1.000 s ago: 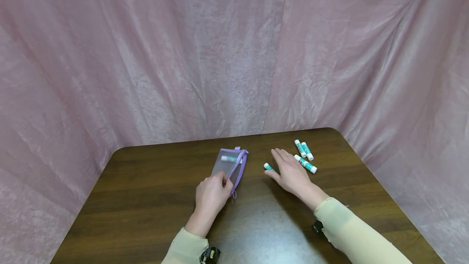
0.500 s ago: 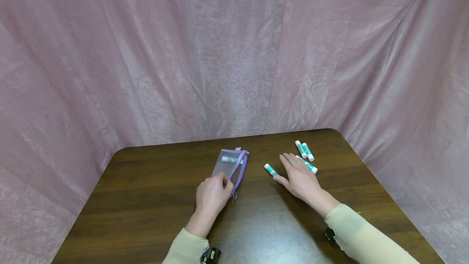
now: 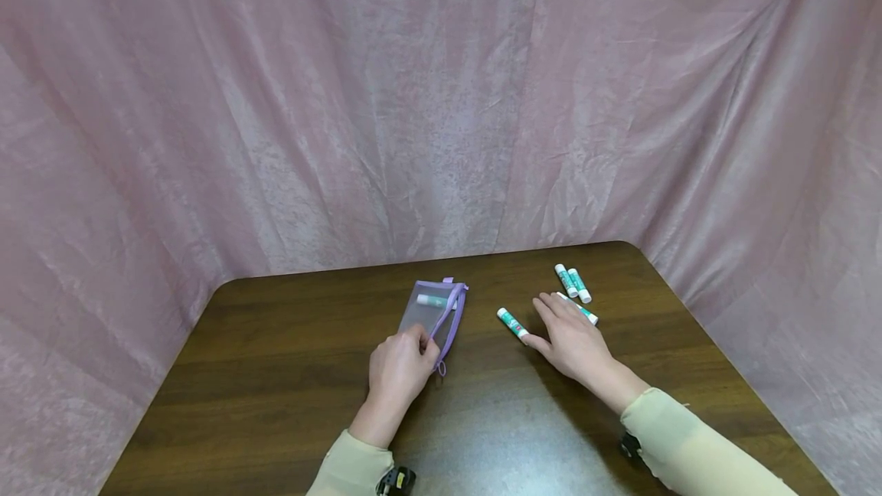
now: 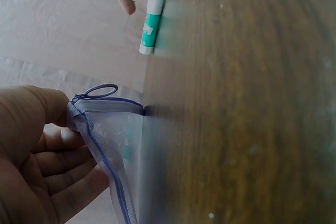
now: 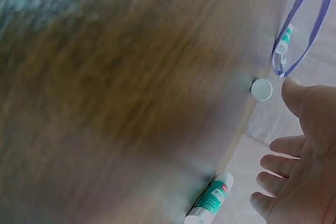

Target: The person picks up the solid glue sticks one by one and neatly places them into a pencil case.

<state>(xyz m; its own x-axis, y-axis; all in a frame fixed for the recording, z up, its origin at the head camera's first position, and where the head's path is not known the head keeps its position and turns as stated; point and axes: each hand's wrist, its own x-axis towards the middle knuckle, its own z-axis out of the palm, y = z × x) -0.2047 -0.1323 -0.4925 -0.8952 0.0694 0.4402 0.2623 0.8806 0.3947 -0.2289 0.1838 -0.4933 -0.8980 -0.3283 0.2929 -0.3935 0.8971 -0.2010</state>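
Observation:
My left hand [image 3: 400, 366] pinches the near corner of a purple mesh zipper pouch [image 3: 413, 317], by the zip pull. The pouch's zip side gapes, and one green-and-white glue stick [image 3: 432, 301] shows inside through the mesh. My right hand [image 3: 573, 343] is spread above the table with fingers straight, palm down and nothing gripped. Its thumb tip is right at the near end of a loose glue stick [image 3: 511, 322]. Another glue stick [image 3: 588, 315] is partly hidden by that hand in the head view; the right wrist view shows this glue stick [image 5: 212, 199] below the fingers.
Two more glue sticks, a left one [image 3: 566, 280] and a right one [image 3: 579, 286], lie side by side at the back right of the brown wooden table [image 3: 276, 343]. A pink curtain [image 3: 441, 113] hangs behind the table's far edge.
My right hand has shifted right and slightly nearer, uncovering the glue stick by its thumb and covering part of the one to its right. The left hand and pouch have stayed put.

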